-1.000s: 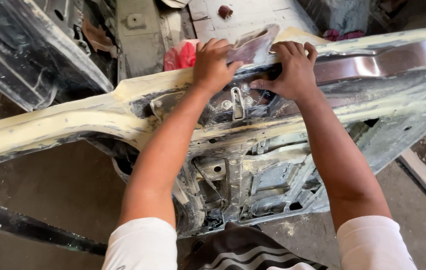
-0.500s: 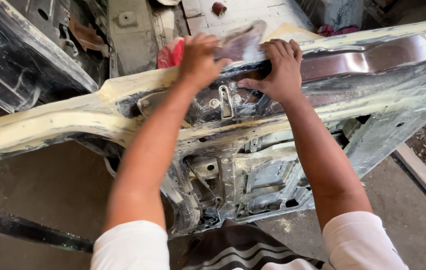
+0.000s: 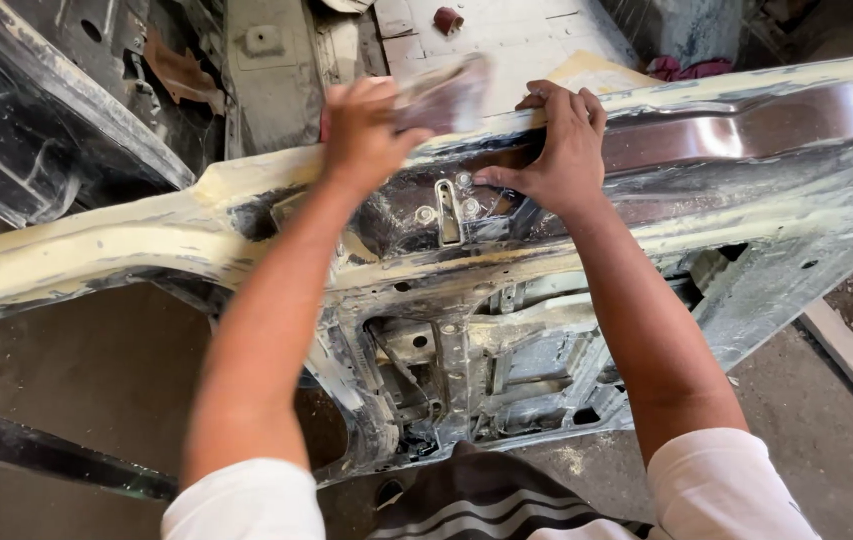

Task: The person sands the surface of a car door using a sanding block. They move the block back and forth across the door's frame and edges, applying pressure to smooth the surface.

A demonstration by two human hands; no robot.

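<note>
Your left hand (image 3: 367,130) is clamped on a sanding sheet (image 3: 444,92) atop the car door (image 3: 727,190); right hand (image 3: 557,150) grips the edge beside it. Risk: blurred, fast strokes w/ sheet could skid onto right fingers.

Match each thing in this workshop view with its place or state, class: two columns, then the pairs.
1. left hand
2. right hand
3. metal bracket
4. red cloth

A. lies beyond the door panel, upper right
B. grips the panel's top edge
C. holds a blurred sanding sheet
D. sits between the two hands, lower down

Pairs: 1-C, 2-B, 3-D, 4-A
</note>
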